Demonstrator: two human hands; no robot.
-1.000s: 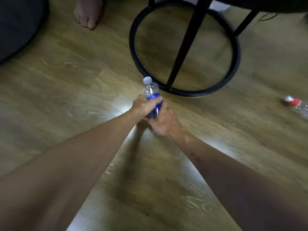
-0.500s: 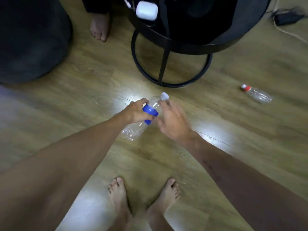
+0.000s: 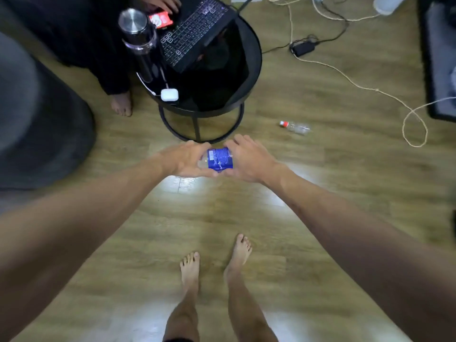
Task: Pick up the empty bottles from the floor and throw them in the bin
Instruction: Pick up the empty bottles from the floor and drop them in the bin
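Since half a second ago, the blue-labelled bottle point(image 3: 219, 159) has been turned crosswise and raised clear of the wooden floor point(image 3: 320, 218), and is now gripped at both ends: the left hand point(image 3: 183, 160) is curled round one end and the right hand point(image 3: 249, 159) round the other (which end carries the cap is hidden). A second bottle point(image 3: 296, 127), red-capped, is seen lying on the floor, right of the round black table point(image 3: 254, 67).

Single head-worn wide-angle view, looking steeply down from standing height over outstretched arms onto wooden floor point(image 3: 320, 218).
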